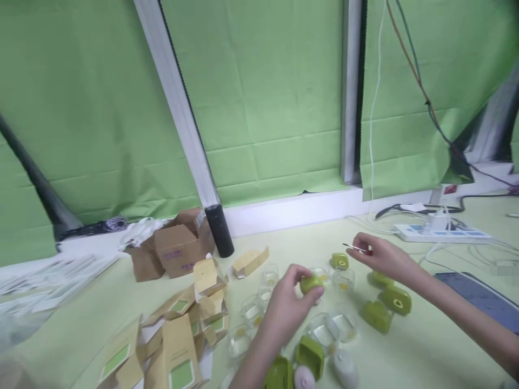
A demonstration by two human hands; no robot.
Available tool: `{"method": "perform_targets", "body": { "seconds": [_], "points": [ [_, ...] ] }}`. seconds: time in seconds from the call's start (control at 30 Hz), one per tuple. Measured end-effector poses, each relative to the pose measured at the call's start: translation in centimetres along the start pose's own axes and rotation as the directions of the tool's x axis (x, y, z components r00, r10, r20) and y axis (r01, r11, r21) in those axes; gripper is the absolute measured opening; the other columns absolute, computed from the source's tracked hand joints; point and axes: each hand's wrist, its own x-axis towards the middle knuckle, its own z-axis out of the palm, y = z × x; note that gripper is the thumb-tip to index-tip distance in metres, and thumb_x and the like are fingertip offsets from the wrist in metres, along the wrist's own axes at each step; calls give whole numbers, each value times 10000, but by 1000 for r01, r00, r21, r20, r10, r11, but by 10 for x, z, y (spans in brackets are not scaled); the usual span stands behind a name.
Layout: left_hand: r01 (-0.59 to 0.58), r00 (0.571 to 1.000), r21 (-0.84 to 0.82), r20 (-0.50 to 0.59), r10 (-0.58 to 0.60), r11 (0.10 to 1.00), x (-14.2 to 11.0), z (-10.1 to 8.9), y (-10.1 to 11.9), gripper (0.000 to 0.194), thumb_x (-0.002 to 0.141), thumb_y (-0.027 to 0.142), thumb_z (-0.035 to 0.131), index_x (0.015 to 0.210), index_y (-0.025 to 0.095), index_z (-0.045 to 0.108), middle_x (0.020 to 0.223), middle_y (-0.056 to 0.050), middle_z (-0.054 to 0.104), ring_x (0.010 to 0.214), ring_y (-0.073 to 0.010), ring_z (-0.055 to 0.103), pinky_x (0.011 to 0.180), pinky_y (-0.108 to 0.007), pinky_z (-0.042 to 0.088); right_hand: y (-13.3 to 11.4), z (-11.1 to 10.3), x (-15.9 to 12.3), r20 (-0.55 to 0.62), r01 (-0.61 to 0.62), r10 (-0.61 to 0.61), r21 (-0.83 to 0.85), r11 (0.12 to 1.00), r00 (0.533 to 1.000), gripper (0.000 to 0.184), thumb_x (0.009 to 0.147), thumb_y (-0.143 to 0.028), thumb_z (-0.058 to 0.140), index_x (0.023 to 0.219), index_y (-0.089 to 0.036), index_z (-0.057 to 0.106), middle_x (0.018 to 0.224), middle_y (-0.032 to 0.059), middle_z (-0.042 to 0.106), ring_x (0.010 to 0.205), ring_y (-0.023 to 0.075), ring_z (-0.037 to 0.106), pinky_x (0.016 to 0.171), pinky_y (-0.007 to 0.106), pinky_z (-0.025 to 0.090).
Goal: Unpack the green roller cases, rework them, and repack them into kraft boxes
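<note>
Your left hand (288,298) pinches the green case (310,284); your right hand (377,253), apart, pinches the tool (352,247), long axis pointing left. From that right grip, case sits left, nearer you.

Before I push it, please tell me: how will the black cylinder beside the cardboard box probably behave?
The black cylinder would probably tip if pushed near its top, since it stands upright and looks tall for its narrow base. Lying down, it would likely roll, given its rounded side. Its straight, undented outline suggests a stiff body; its weight I cannot judge.
</note>
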Motion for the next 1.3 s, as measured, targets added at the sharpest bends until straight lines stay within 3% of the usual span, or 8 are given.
{"method": "perform_targets", "body": {
  "seconds": [0.23, 0.37, 0.5, 0.6, 0.77, 0.9, 1.03, 1.3],
  "points": [
    [-129, 977, 170, 189, 96, 977, 52, 70, -6, 201, 534, 130, 733, 618, 262, 607, 701, -45, 631, 915, -343, 541, 886, -441, 343, 66, 9, 17, 222, -133, 193, -262, 956, 956, 234, 898, -347, 585, 1020, -148, 608, 978, 40, 645, 825, 170, 630, 737, 364, 520],
    [-118, 968, 188, 241, 71, 975, 48, 73, -18, 338, 579, 260, 761, 897, 207, 658, 1006, -120, 653, 1037, -361, 505, 938, -480, 328, 69, 9, 21, 260, -107, 159, -205, 973, 953, 220, 882, -355, 597, 929, -143, 628, 892, 29, 653, 763, 162, 622, 698, 342, 509],
    [-53, 981, 133, 192, 27, 990, 32, 55, -15, 618, 821, 439, 549, 1354, 190, 359, 1326, -152, 491, 1112, -276, 488, 957, -437, 367, 43, -8, 14, 221, -2, -3, 25, 1000, 975, 289, 783, -443, 609, 753, -161, 664, 733, 75, 671, 675, 217, 603, 593, 317, 424],
    [98, 970, -92, 233, -74, 991, 17, 41, -3, 786, 795, 488, 598, 1437, 264, 202, 1446, -143, 376, 1054, -253, 558, 875, -400, 451, 2, -12, -5, 240, 140, -211, 283, 949, 947, 428, 813, -543, 528, 1046, -201, 640, 928, 61, 689, 783, 219, 627, 619, 292, 437],
    [176, 984, -587, 121, -129, 790, -12, 12, 9, 407, 745, 358, 710, 1094, 191, 583, 1224, -125, 603, 1017, -248, 608, 817, -340, 488, -62, 0, -35, 156, 126, -353, 742, 658, 923, 475, 875, -605, 434, 1054, -188, 575, 884, 54, 655, 759, 188, 583, 645, 298, 420],
    [105, 945, -827, -90, -314, 552, -33, -10, -4, 252, 835, 370, 607, 947, 151, 551, 965, -95, 678, 825, -192, 656, 778, -330, 506, -85, 18, -40, 126, 105, -335, 798, 593, 934, 489, 872, -633, 415, 854, -175, 582, 668, -10, 544, 590, 130, 453, 570, 264, 342],
    [32, 915, -920, -131, -382, 392, -44, -15, -18, 288, 862, 416, 550, 1033, 190, 502, 764, -11, 628, 585, -111, 572, 548, -232, 448, -105, 42, -50, 382, -88, -446, 830, 551, 810, 491, 832, -627, 506, 719, -158, 597, 556, -75, 339, 498, 85, 262, 476, 229, 193],
    [38, 961, -883, -96, -261, 468, -59, -7, -23, 345, 810, 280, 661, 1076, 204, 454, 912, -43, 633, 662, -108, 557, 584, -244, 434, -125, 61, -66, 323, -119, -433, 893, 434, 842, 483, 825, -619, 522, 682, -160, 575, 524, -80, 320, 491, 86, 241, 461, 248, 142]
  ]
}}
